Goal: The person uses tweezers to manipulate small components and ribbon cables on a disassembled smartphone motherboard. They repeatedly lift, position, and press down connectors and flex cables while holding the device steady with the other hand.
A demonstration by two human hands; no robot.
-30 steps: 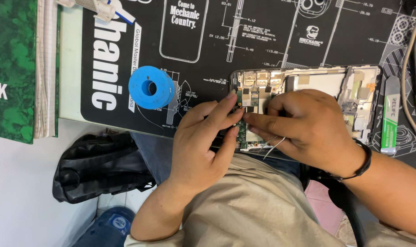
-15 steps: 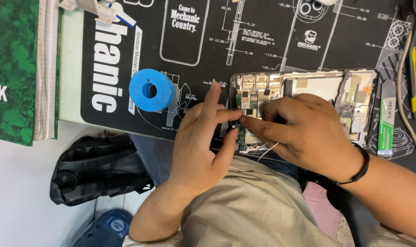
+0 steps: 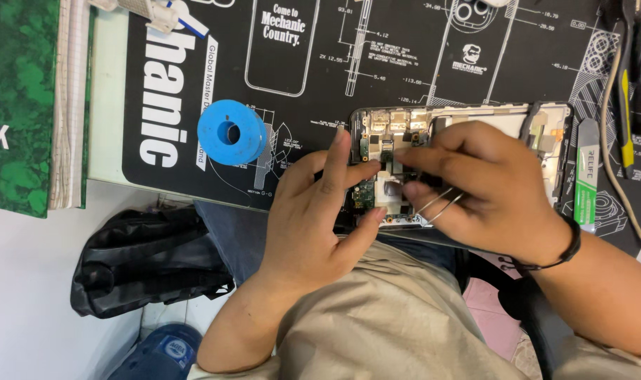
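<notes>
Looking down at my workbench, I start at the far left, where a green book (image 3: 14,98) lies against a stack of pale pages (image 3: 68,105). Below it, down on the floor, sits a black bag (image 3: 148,260), with a blue shoe (image 3: 162,352) just under that.

Next to the right, a black repair mat (image 3: 320,77) with white line drawings covers the bench. A blue spool (image 3: 230,132) rests on the mat, near its lower left part.

Further right comes my left hand (image 3: 313,218). It reaches up from my lap, fingers spread and mostly straight, gripping nothing. Its index and middle fingertips press on the left end of an opened phone (image 3: 468,119), and its thumb rests on the phone's near edge.

The opened phone lies lengthwise on the mat at the bench's near edge, its back off, with a green circuit board and small metal parts showing at the left end and a pale inner plate to the right.

My right hand (image 3: 486,190) lies over the middle of the phone, fingers curled. It pinches thin metal tweezers (image 3: 440,204), whose tips point left toward the circuit board beside my left fingers. A black band (image 3: 570,243) circles my right wrist.

At the far right, a flat green and silver prying tool (image 3: 586,176) lies on the mat just beside the phone's right end. Past it, a yellow and black hand tool (image 3: 626,105) and a pale cable (image 3: 612,141) run along the mat's edge.
</notes>
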